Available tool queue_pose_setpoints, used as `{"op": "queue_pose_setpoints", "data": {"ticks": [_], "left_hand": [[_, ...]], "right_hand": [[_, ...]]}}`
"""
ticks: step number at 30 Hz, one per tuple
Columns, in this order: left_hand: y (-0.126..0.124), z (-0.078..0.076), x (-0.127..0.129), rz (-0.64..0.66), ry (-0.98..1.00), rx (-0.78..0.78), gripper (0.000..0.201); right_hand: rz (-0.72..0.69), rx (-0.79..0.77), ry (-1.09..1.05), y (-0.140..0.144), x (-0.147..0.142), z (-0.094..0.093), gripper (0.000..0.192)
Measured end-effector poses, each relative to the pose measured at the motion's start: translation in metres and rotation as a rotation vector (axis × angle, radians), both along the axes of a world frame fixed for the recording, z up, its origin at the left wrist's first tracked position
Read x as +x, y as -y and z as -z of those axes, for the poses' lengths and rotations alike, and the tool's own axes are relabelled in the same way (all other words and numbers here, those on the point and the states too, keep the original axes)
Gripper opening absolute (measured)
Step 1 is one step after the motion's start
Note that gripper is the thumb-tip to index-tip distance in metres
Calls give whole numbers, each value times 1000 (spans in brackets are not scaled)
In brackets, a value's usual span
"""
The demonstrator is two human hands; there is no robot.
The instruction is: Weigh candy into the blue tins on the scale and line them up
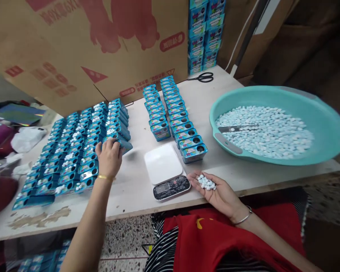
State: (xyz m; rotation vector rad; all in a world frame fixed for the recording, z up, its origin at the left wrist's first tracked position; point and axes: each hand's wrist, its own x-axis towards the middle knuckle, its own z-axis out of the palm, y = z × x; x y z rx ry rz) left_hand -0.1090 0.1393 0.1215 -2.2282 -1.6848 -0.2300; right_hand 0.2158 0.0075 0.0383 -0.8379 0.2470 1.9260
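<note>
My left hand (110, 156) is closed around a small blue tin (125, 144) at the front of the rightmost row in the left group. Beside it stand several rows of blue tins (86, 156), many with white candies on their tops. Palm up and cupped, my right hand (222, 198) holds a small heap of pale blue and white candies (206, 182). Its fingertips are close to the dark display of a white kitchen scale (163, 162), whose platform carries nothing. Two rows of tins with round dark openings (184, 132) stand behind the scale.
At right, a turquoise basin (274, 94) holds many candies, with a metal strip (239, 128) lying on them. Black scissors (204, 77) lie at the back near stacked tins (205, 37). A large cardboard box (102, 49) stands along the rear. Red bowls (2, 192) are at far left.
</note>
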Motion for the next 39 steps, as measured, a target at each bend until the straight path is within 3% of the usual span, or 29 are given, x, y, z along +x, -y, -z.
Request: {"op": "queue_pose_setpoints", "data": {"ticks": [3, 5, 8, 11, 13, 16, 21, 27, 35, 39], "left_hand": [[23, -29, 40, 150, 69, -31, 18], [34, -38, 70, 262, 70, -94, 18], [40, -33, 107, 377, 6, -215, 16], [36, -18, 124, 408, -63, -301, 12], [33, -15, 125, 418, -34, -314, 14], [34, -22, 114, 407, 161, -253, 24], [50, -34, 83, 193, 507, -56, 21], [69, -17, 54, 4, 632, -64, 21], [71, -8, 51, 16, 666, -90, 22], [80, -10, 67, 112, 675, -69, 21]], "right_hand": [[15, 7, -2, -1, 3, 2, 19], [9, 18, -10, -1, 3, 2, 19], [4, 32, -21, -1, 3, 1, 20], [25, 20, -6, 1, 5, -2, 21], [43, 18, -5, 1, 8, -3, 21], [54, 20, -28, 3, 12, -1, 21], [24, 24, -61, 6, 11, 0, 20], [-12, 13, -65, 8, 8, -7, 23], [-45, 0, -37, 9, 4, -16, 25], [-75, 1, -60, 9, -1, -21, 27]]}}
